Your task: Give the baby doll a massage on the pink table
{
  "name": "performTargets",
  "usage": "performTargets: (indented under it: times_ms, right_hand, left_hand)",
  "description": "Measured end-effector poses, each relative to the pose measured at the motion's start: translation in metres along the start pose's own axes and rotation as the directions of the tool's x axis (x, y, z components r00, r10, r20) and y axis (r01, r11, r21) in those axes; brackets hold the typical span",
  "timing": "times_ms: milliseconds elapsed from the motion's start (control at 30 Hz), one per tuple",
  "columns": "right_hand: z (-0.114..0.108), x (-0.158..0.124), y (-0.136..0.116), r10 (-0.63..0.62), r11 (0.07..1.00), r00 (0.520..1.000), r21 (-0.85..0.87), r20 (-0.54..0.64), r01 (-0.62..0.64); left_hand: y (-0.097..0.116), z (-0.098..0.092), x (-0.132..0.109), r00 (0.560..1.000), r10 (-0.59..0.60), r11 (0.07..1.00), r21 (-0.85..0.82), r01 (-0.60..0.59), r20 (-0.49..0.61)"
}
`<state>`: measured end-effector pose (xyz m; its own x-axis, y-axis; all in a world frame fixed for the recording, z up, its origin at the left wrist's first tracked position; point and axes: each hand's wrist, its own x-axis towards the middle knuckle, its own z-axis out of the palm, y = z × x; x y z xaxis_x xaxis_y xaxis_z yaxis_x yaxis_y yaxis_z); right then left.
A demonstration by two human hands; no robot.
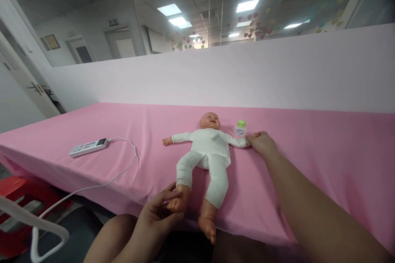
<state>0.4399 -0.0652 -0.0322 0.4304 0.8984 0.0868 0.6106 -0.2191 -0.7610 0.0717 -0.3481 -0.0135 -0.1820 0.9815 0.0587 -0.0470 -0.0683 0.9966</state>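
A baby doll with a white cloth body lies on its back on the pink-covered table, head toward the wall and feet at the near edge. My left hand is closed around the doll's foot on the left, thumb below and fingers above. With my right hand I grip the doll's hand on the right, its arm stretched out sideways. The doll's other arm lies spread to the left, and its other foot hangs over the table edge. Just behind my right hand stands a small clear jar with a green lid.
A white power strip lies at the left of the pink tablecloth, its cord running over the front edge. A red stool stands at lower left. Behind the table rises a white partition with glass or mirror above.
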Motion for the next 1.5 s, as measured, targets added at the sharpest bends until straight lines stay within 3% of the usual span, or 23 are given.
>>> performTargets:
  times_ms: [100, 200, 333, 433, 533, 667, 733, 800, 867, 1000, 1133, 1233, 1300, 1400, 1500]
  right_hand:
    - [-0.003, -0.003, -0.005, 0.078, 0.997, 0.996, 0.006, 0.053, -0.078]
    - [-0.005, -0.010, -0.013, 0.045, 0.994, 0.999, 0.100, -0.027, -0.042]
    - [-0.008, -0.032, -0.037, -0.133, 0.962, 0.975, 0.212, -0.176, 0.169]
    - [-0.002, -0.057, -0.061, -0.333, 0.895, 0.919, 0.236, -0.211, 0.378]
    - [0.011, -0.080, -0.078, -0.553, 0.789, 0.815, 0.206, -0.175, 0.579]
    - [0.029, -0.096, -0.084, -0.817, 0.575, 0.577, 0.063, -0.011, 0.815]
    - [0.034, -0.098, -0.083, -0.886, 0.461, 0.460, 0.019, 0.061, 0.887]
    - [0.038, -0.098, -0.081, -0.908, 0.412, 0.410, 0.011, 0.091, 0.911]
    - [0.041, -0.097, -0.079, -0.902, 0.429, 0.426, 0.029, 0.077, 0.903]
    - [0.038, -0.095, -0.078, -0.849, 0.525, 0.528, 0.127, 0.012, 0.842]
    - [0.020, -0.082, -0.075, -0.684, 0.681, 0.722, 0.268, -0.099, 0.682]
    - [0.000, -0.061, -0.063, -0.432, 0.822, 0.886, 0.333, -0.166, 0.463]
    - [-0.012, -0.045, -0.050, -0.213, 0.935, 0.968, 0.260, -0.130, 0.240]
    - [-0.020, -0.024, -0.031, 0.063, 0.994, 0.998, 0.090, 0.002, -0.063]
    - [-0.021, -0.014, -0.020, 0.128, 0.991, 0.988, 0.017, 0.089, -0.130]
  left_hand:
    - [-0.001, -0.001, 0.002, 1.000, -0.001, 1.000, 0.018, 0.001, 0.001]
    - [0.004, -0.001, 0.007, 0.999, 0.033, 0.999, 0.017, -0.033, -0.020]
    - [0.019, 0.002, 0.023, 0.995, 0.095, 0.995, 0.001, -0.095, -0.012]
    - [0.033, 0.008, 0.038, 0.992, 0.114, 0.993, 0.025, -0.115, 0.050]
    - [0.044, 0.017, 0.051, 0.990, 0.099, 0.994, 0.038, -0.103, 0.100]
    - [0.051, 0.031, 0.068, 0.988, 0.072, 0.997, 0.026, -0.076, 0.139]
    - [0.050, 0.037, 0.077, 0.983, 0.048, 0.999, 0.014, -0.052, 0.177]
    - [0.048, 0.043, 0.085, 0.978, 0.036, 0.999, -0.010, -0.035, 0.205]
    - [0.047, 0.047, 0.091, 0.976, 0.032, 0.999, -0.043, -0.023, 0.217]
    - [0.051, 0.051, 0.089, 0.977, 0.028, 0.997, -0.072, -0.013, 0.210]
    - [0.057, 0.045, 0.071, 0.987, 0.011, 0.999, -0.031, -0.006, 0.160]
    - [0.053, 0.037, 0.053, 0.991, 0.043, 0.999, 0.018, -0.046, 0.124]
    - [0.046, 0.031, 0.040, 0.993, 0.069, 0.996, 0.047, -0.073, 0.091]
    - [0.029, 0.021, 0.024, 0.998, 0.021, 0.996, 0.086, -0.026, 0.056]
    - [0.008, 0.009, 0.012, 0.995, -0.068, 0.997, 0.049, 0.065, 0.068]
